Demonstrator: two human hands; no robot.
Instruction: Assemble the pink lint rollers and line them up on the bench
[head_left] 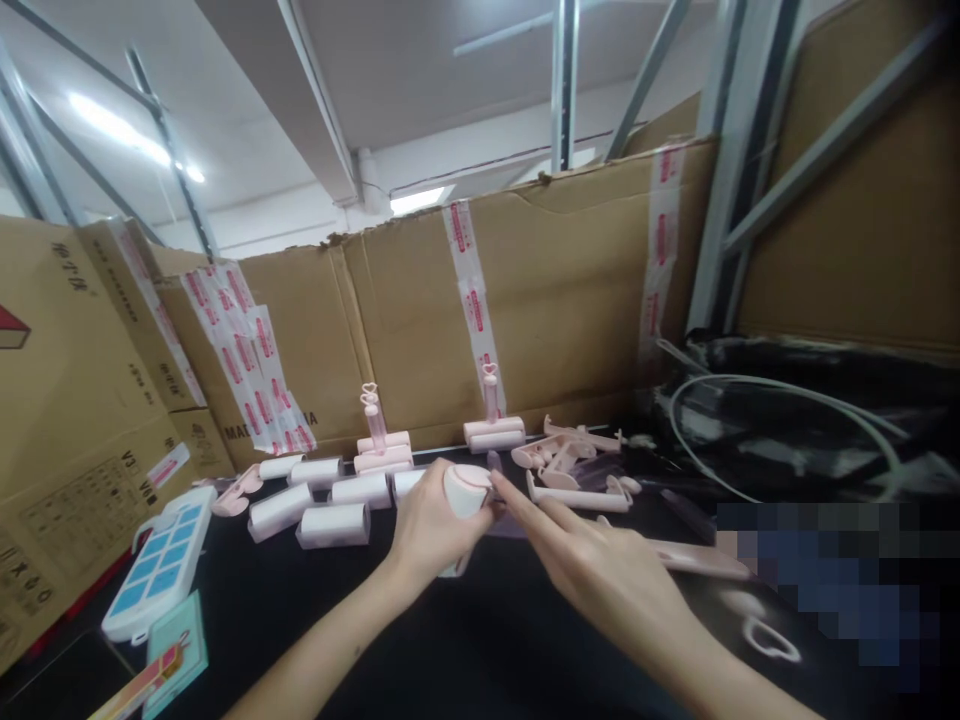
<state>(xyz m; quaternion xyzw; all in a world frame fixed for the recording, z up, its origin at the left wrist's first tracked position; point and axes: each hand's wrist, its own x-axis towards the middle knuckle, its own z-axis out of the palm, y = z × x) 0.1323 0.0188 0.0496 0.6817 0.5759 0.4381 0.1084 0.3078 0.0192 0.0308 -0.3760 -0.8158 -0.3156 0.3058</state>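
My left hand [429, 520] is wrapped round a white lint roller [466, 490] with a pink end, held up over the black table. My right hand [592, 560] meets it from the right, its fingertips pressed at the pink edge; its thumb is mostly hidden. A bit of translucent purple plastic [493, 461] shows by those fingertips. Behind and left of my left hand lie several white sticky rolls [334, 525]. Near my right hand are a pink roller frame [581, 497] and a heap of pink plastic parts [559, 452].
Two lint rollers with heart-topped handles, one pair [382, 452] and another [493, 433], stand against the cardboard wall [405, 330]. A blue-and-white compartment case [161, 565] and a teal card [176, 640] lie left. Black plastic wrapping [795, 420] and a pink heart ring [772, 640] are right.
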